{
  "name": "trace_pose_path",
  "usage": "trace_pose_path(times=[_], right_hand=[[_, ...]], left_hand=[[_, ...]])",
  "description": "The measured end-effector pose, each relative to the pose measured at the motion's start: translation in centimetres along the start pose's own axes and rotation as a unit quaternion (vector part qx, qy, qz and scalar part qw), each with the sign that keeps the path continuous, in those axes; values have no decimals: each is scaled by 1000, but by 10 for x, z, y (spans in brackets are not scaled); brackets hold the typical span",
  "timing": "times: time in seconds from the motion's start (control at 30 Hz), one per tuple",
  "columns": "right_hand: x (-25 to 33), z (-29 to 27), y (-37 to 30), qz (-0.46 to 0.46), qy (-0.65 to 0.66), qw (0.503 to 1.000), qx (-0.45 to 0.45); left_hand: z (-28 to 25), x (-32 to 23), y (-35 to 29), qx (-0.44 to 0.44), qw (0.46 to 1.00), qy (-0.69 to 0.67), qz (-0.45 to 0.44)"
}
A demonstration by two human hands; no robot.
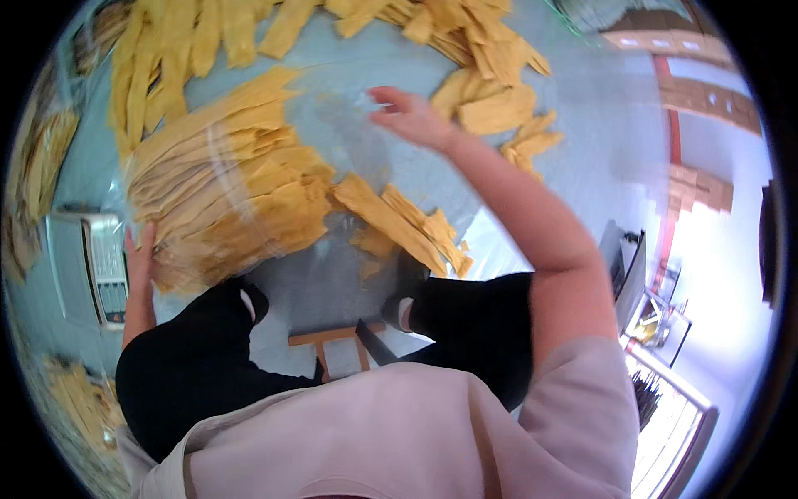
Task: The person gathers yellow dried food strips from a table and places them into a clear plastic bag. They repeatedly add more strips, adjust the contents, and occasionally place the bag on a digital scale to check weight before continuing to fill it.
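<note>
Yellow dried strips bundled in clear plastic wrap (224, 195) are steadied at the near-left by the left hand (139, 254), fingers flat against it. Right hand (413, 116) is spread open, blurred, holding nothing, over the pale grey sheet (349, 133).

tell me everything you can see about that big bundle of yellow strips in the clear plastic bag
The bundle is a thick stack of long, flat, pale-yellow strips that look dry and sheet-like, packed side by side inside a thin clear plastic bag. It lies slanted on the light floor covering, its upper ends fanning out unevenly toward the top. The left hand presses against its lower-left end. Loose strips lie against its right edge.
</note>
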State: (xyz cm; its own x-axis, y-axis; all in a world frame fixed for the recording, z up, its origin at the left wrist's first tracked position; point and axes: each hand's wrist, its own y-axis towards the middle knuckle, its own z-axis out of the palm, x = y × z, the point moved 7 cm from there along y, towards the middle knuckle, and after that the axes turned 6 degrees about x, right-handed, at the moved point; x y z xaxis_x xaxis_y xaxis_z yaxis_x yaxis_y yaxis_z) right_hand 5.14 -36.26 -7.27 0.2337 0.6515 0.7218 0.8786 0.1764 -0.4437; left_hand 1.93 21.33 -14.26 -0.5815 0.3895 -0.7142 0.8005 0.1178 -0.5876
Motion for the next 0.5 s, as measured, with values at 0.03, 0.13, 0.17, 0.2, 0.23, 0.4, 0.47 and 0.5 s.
trace_pose_path(times=[0.03,0.13,0.17,0.2,0.23,0.4,0.47,0.5], right_hand=[[-19,-41,-22,25,-75,997,-17],[-113,-130,-103,123,-148,975,-108],[-145,-147,-147,181,-120,965,-146],[-182,-159,-189,223,-146,944,-194],[-213,-164,-218,246,-159,925,-244],[-363,-114,-331,506,-98,813,-271],[-389,-93,-349,569,-74,786,-231],[-408,-83,-361,586,-100,768,-239]], left_hand=[[-27,6,8,-40,998,27,28],[-101,-28,29,-79,968,104,213],[-80,-68,9,-52,984,109,129],[-59,-110,-19,-28,992,116,43],[-65,-152,-42,-7,993,109,51],[-14,-268,-120,64,983,149,89],[24,-287,-146,86,979,162,85],[52,-286,-154,104,978,172,58]])
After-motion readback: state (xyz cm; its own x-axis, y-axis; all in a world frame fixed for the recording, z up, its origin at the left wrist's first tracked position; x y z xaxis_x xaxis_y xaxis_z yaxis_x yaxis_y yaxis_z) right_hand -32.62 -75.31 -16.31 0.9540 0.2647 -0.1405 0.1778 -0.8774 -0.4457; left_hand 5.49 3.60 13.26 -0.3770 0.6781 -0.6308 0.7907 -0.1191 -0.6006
